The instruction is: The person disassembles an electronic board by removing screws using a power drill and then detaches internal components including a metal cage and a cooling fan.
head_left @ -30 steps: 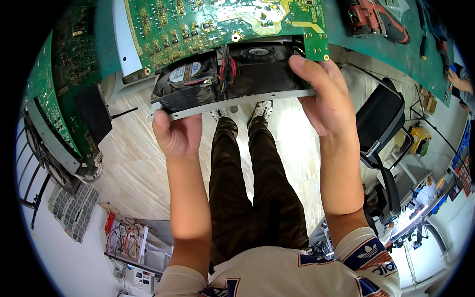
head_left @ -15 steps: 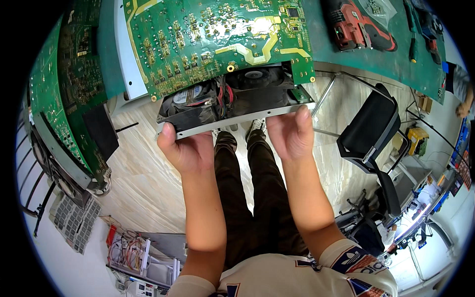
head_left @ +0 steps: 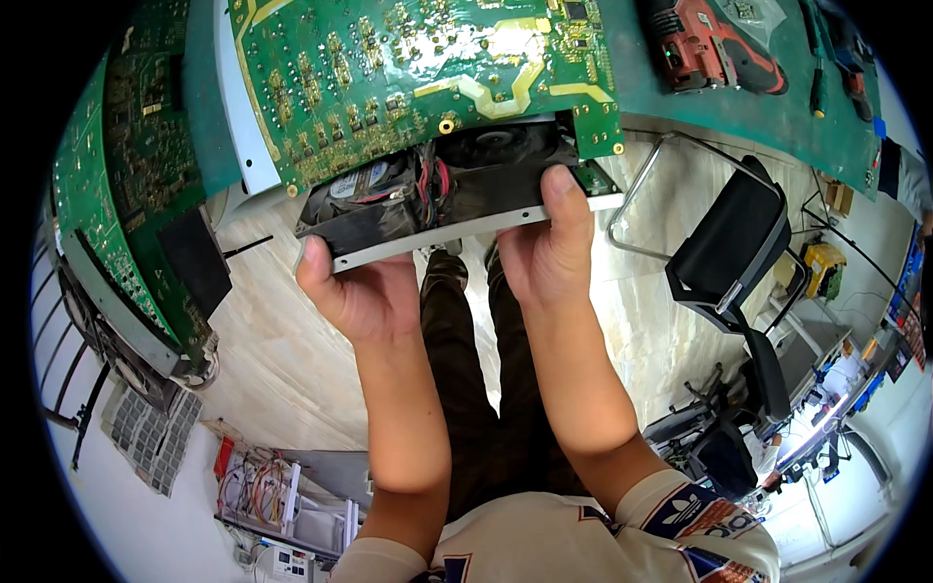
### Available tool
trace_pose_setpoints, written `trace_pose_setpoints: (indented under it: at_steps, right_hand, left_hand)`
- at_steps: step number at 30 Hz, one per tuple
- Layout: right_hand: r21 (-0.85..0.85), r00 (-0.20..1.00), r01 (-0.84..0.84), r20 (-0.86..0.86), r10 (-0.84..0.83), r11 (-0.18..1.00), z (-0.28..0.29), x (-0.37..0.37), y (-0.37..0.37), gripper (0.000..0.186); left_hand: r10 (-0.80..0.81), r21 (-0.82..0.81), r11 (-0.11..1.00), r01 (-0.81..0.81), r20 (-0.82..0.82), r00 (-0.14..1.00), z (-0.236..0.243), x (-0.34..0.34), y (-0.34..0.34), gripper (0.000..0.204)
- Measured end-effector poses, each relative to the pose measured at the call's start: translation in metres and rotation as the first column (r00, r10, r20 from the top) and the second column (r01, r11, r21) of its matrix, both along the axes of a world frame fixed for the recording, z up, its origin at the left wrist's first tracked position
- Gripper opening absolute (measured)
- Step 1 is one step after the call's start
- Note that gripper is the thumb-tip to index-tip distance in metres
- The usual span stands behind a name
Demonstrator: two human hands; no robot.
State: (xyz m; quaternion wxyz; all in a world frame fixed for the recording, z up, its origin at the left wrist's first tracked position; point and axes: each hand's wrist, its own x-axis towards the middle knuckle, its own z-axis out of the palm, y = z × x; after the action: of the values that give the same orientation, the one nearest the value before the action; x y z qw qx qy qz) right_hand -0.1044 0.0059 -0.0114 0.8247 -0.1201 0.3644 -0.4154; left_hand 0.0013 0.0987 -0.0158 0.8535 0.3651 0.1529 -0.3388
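Note:
A metal-edged panel (head_left: 437, 236) carrying two black cooling fans is held at its front edge by both of my hands. The left fan (head_left: 364, 185) shows a label on its hub, and the right fan (head_left: 491, 146) sits partly beneath a large green circuit board (head_left: 379, 68). Red and dark wires (head_left: 428, 185) run between the fans. My left hand (head_left: 364, 296) grips the panel's left end, thumb on top. My right hand (head_left: 544, 248) is closed on it right of middle, its thumb against the right fan's frame. The fingers of both hands are hidden underneath.
On the green bench mat (head_left: 641, 107) lies a red and black power tool (head_left: 714, 49), with a screwdriver (head_left: 816, 92) to its right. More circuit boards (head_left: 136, 194) stand at the left. A black chair (head_left: 724, 238) is on the right, and a wire-filled rack (head_left: 258, 491) stands lower left.
My right hand has slid left along the panel, its thumb now up against the fan frame. The panel and board, with my left hand, have shifted slightly left.

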Motion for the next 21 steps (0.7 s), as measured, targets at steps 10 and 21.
trace_pose_setpoints:
  at_steps: [10, 21]
  right_hand:
    - [-0.082, 0.989, 0.094, -0.108, -0.102, 0.992, 0.013, 0.015, -0.003, 0.040]
    - [-0.099, 0.989, 0.064, -0.130, -0.077, 0.993, 0.019, 0.016, -0.013, 0.032]
  left_hand:
    - [0.006, 0.035, 0.999, -0.007, 0.041, 0.999, 0.001, 0.003, -0.001, 0.060]
    - [-0.074, 0.066, 0.996, 0.067, 0.126, 0.989, 0.015, -0.006, -0.004, 0.057]
